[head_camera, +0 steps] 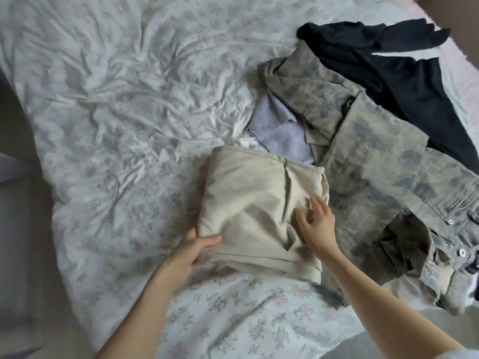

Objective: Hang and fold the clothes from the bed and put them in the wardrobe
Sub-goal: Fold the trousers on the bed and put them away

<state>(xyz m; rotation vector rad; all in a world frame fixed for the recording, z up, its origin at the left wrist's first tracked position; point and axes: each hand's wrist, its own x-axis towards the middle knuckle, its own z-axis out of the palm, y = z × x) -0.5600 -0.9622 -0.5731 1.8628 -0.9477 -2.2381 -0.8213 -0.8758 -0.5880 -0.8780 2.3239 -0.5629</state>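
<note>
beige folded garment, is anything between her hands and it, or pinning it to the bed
Nothing visible. The left hand grips the beige folded garment at its near corner; the right hand rests on top. It overlaps the camouflage trousers, not under them.

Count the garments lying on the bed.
4: folded beige garment under both hands near the front, lavender top behind it, camouflage trousers to the right, black garment far right. More may lie beneath.

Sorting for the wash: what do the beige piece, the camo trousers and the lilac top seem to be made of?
Beige piece: matte woven cotton or twill, probably; soft creases. Camo trousers: heavier denim-like cotton, with metal buttons and stitched seams. Lilac top: fine rib knit, judging by its lines.
</note>
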